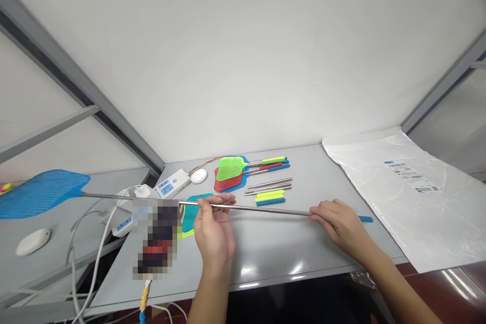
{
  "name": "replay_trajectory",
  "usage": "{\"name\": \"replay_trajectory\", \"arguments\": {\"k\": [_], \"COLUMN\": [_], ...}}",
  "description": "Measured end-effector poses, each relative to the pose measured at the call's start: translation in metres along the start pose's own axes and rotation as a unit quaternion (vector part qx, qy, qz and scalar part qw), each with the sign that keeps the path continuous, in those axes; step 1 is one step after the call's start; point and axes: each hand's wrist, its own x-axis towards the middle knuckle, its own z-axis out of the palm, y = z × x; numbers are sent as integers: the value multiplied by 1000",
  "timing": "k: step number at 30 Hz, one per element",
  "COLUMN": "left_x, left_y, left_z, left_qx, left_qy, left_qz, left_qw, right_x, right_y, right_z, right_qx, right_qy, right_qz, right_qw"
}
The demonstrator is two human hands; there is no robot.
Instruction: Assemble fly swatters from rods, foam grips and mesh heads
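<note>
Two hands of mine are on one long blue fly swatter point(45, 193), which lies in the air almost level across the near part of the grey surface point(284, 248). My right fingers point(324, 208) are closed around it near the handle end, and a short blue piece of the handle comes out behind this hand. My left fingers point(225, 199) hold the metal rod near its middle, more loosely, with the thumb in front and the palm turned upward. The blue net head is far to my left, beyond the edge of the surface. Just under the rod, beside my left wrist, there is a teal swatter head point(192, 218), and a yellow-green edge shows below it. Near the wall lies a pile of swatters point(229, 168) in green, red and blue, with their handles to the right. In front of this pile are several metal rods point(269, 187), and next to them some loose handles point(270, 196), yellow and blue. To the left I see a power strip point(170, 185) near a round white device point(198, 176). One big white package point(379, 197) with labels covers the right side and hangs over the front edge.
</note>
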Motion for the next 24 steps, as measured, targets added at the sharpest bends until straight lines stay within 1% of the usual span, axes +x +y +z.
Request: {"name": "replay_trajectory", "arguments": {"k": [2,4,6,8,9,10,12,16,19,21,24], "left_x": [6,3,-8,-22,-28,-33,-37,-32,-27,-26,-28], "left_y": [2,-4,-16,-27,-31,-34,-34,-25,-23,-26,-33], "left_z": [-2,1,6,11,13,15,17,17,16,14,15], "left_qx": [-10,-20,-12,14,22,25,23,2,1,3,-8], "left_qy": [15,14,-23,-88,-104,-109,-96,-73,-86,-97,-96], "left_qz": [7,8,-18,-81,-103,-112,-100,-60,-61,-65,-64], "left_qw": [1000,1000,1000,993,989,987,990,996,994,993,993], "right_x": [-4,-5,-4,-1,0,1,2,1,-2,-4,-4], "right_y": [5,5,3,0,-2,-3,-5,-4,2,7,7], "right_z": [-1,0,1,3,4,6,7,9,9,8,10], "right_qx": [0,-6,-12,-18,-21,-25,-29,-21,-19,-24,-38], "right_qy": [1,5,6,2,1,0,1,2,1,0,5], "right_qz": [2,5,3,-6,-12,-16,-20,-20,-8,5,10], "right_qw": [1000,1000,1000,1000,1000,1000,999,1000,1000,1000,999]}}
